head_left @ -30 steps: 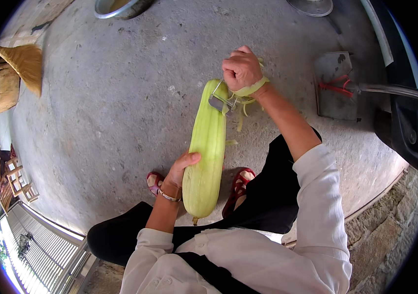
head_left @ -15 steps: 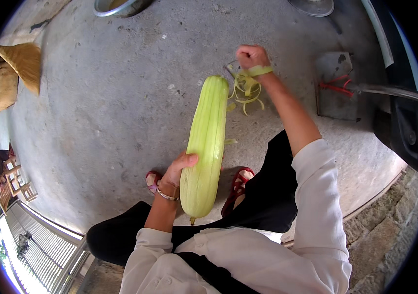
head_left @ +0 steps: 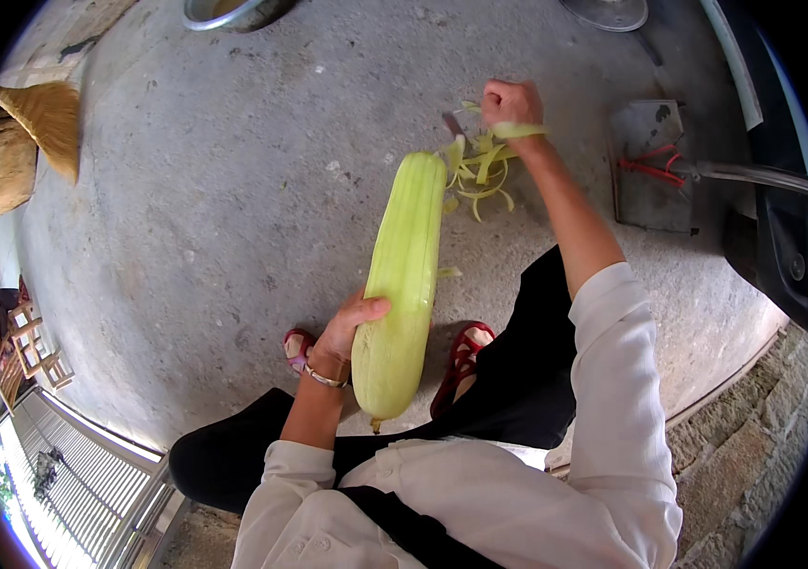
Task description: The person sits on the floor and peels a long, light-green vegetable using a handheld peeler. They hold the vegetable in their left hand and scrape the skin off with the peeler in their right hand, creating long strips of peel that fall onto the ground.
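A long pale-green gourd, its skin smooth and lightly ridged, is held lengthwise before me, with its stalk end toward my body. My left hand is closed round its lower left side, thumb on top and fingers hidden underneath. Beyond the gourd's far end, to the right, my right hand is closed in a fist. What it grips is hidden; a small blurred dark piece shows to its left. A pale-green strip of peel lies across my right wrist. Curled peelings lie on the floor below that hand.
A metal basin stands at the far left, a round lid-like object at the far right. A straw broom is on the left. Red-handled tongs or pliers rest by a grey plate. Concrete floor surrounds my feet.
My right hand has moved a little right and away from the gourd, still in a fist with the peel strip across the wrist. The gourd has shifted slightly right in my left hand.
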The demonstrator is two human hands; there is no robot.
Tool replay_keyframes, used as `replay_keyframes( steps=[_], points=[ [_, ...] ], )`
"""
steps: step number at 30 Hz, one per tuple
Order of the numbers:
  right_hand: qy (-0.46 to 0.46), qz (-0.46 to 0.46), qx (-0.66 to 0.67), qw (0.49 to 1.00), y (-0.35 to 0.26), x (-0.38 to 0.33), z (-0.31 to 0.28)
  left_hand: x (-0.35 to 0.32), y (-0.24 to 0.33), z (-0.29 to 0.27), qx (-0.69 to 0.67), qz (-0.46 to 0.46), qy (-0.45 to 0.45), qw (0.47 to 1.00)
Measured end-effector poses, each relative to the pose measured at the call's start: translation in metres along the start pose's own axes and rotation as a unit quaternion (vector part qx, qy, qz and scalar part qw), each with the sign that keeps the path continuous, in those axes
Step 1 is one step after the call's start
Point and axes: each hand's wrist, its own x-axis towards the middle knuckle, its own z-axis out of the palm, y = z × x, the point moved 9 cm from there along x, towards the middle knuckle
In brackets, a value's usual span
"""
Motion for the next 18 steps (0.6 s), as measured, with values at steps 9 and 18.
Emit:
replay_keyframes(
  steps=[9,18],
  points=[
    [-0.204,0.199,0.271,0.920,-0.009,-0.019,0.040,-0.003,0.009,0.009,-0.084,0.021,0.023,0.996],
    [-0.058,-0.198,0.219,0.954,-0.179,-0.023,-0.034,0.002,0.031,0.020,-0.062,0.111,0.017,0.992]
  ],
)
